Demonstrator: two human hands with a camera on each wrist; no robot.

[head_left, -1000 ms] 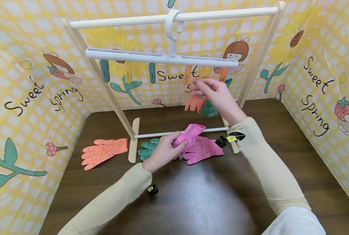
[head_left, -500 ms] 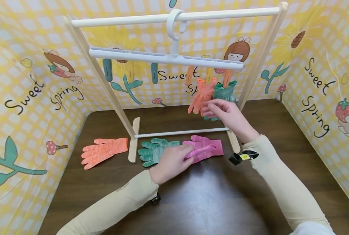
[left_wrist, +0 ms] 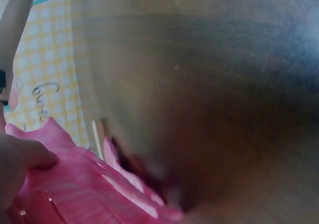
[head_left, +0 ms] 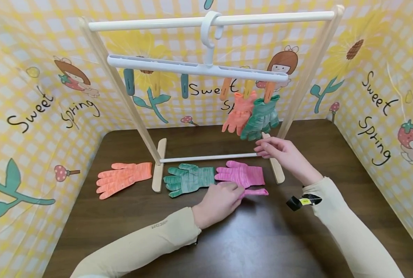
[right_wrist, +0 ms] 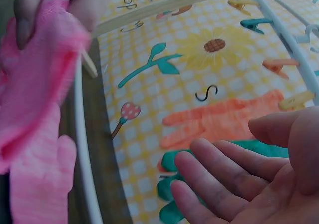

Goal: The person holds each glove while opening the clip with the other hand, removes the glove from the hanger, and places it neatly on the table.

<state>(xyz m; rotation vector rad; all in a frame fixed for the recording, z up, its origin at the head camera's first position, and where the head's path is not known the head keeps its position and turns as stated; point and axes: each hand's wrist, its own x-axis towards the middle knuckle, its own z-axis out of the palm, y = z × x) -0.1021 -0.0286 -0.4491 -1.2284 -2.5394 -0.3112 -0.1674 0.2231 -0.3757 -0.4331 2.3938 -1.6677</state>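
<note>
My left hand [head_left: 220, 204] pinches a pink glove [head_left: 257, 192] low over the table, its cuff pointing right. In the left wrist view the thumb lies across the glove [left_wrist: 75, 184]. A second pink glove [head_left: 244, 174] lies flat just behind it. My right hand [head_left: 289, 159] hovers by the rack's right foot, palm showing and fingers loosely extended, holding nothing. Above and left of it hang a green glove [head_left: 263, 117] from an orange clip [head_left: 269, 92] and an orange glove [head_left: 240, 112] from a yellow clip [head_left: 248, 88].
A white hanger [head_left: 192, 69] hangs from the wooden rack's top bar [head_left: 279, 18], with several other clips along it. Flat on the table lie a green glove [head_left: 192, 179] and an orange glove [head_left: 123, 179]. Patterned cloth walls [head_left: 25, 146] enclose the table.
My left hand has lowered the pink glove and moved right and toward me. My right hand has come down from the clips, past the hanging gloves, to the right.
</note>
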